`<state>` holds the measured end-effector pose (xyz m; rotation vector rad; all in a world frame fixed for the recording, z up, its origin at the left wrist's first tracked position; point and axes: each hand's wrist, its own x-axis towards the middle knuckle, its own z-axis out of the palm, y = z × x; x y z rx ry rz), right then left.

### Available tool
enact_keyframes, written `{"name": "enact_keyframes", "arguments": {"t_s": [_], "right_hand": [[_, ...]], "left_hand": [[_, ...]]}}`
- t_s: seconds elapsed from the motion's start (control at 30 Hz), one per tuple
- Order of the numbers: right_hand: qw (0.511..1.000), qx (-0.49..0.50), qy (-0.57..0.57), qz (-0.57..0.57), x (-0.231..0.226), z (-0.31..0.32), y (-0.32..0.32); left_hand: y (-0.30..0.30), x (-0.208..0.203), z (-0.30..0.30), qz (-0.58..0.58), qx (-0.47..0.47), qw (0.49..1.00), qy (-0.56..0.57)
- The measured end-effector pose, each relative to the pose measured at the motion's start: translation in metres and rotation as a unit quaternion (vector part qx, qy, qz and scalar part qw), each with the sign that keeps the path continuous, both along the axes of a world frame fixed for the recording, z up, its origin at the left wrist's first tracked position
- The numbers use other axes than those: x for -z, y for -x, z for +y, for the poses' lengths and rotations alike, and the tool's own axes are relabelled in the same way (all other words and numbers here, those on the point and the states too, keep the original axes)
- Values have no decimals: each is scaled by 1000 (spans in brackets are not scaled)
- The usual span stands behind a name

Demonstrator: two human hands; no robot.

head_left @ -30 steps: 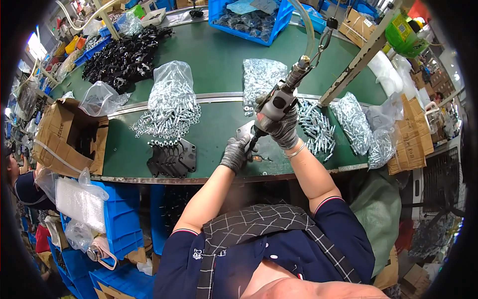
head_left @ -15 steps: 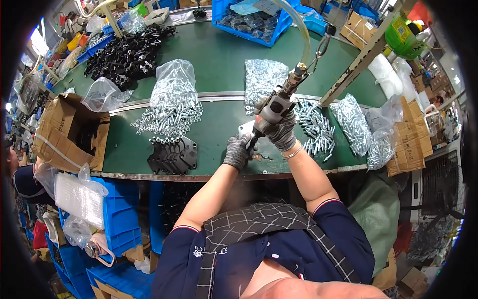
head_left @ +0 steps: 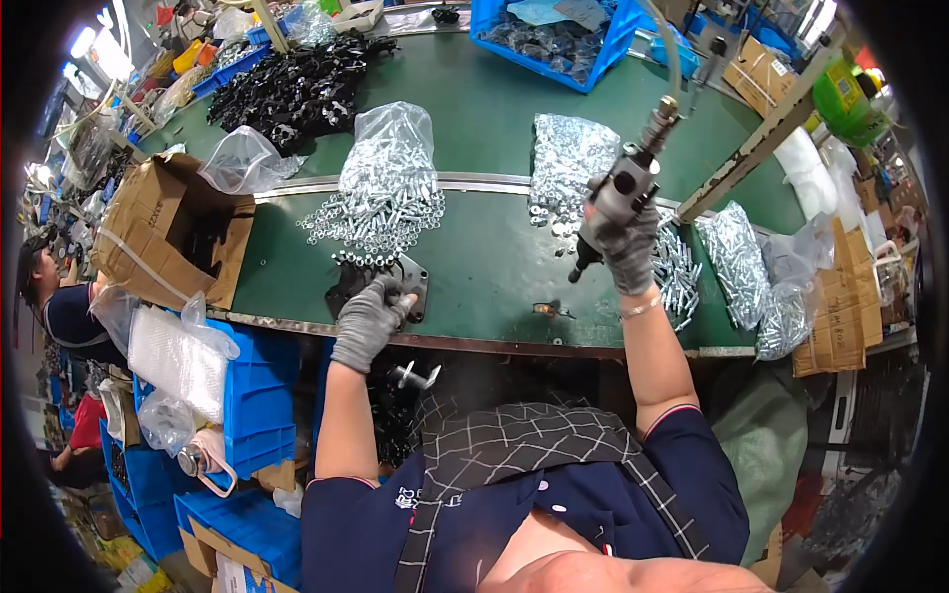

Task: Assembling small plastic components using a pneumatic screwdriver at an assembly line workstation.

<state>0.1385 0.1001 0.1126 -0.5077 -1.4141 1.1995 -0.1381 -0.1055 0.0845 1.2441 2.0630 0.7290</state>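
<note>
My left hand (head_left: 371, 318), in a grey knit glove, is at the stack of black metal plates (head_left: 416, 290) near the table's front edge, its fingers bent onto a plate. Part of the stack is hidden beneath it. My right hand (head_left: 630, 251), gloved too, grips a pneumatic power tool (head_left: 627, 188) above the table, its black nose pointing down to the left. A hose (head_left: 672, 49) runs from the tool's top. Just below the table edge, near my left wrist, shows a shiny metal part with a pin (head_left: 415, 377); whether it is falling or resting I cannot tell.
Loose nuts and sleeves (head_left: 390, 203) spill from a bag behind the plates. Bagged small fittings (head_left: 573, 163) lie farther back, with metal pins (head_left: 677, 277) at right. A cardboard box (head_left: 168, 232) stands at left. A slanted metal post (head_left: 751, 148) rises beyond my right hand.
My left hand has left the tool and moved left to the black plates. My right hand has carried the tool to the right. The metal part now shows below the table edge. The view has shifted.
</note>
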Motion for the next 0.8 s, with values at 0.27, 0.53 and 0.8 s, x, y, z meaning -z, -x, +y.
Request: {"name": "enact_keyframes", "arguments": {"t_s": [0.27,0.53,0.8], "right_hand": [[942,111,-97,-303,16,52,-34],[669,84,-7,-739,62,50,-130],[543,121,-62,-828,69,49,-132]], "left_hand": [[-18,39,48,385,17,914,128],[-11,25,53,377,69,911,152],[-2,33,40,366,31,929,-46]]}}
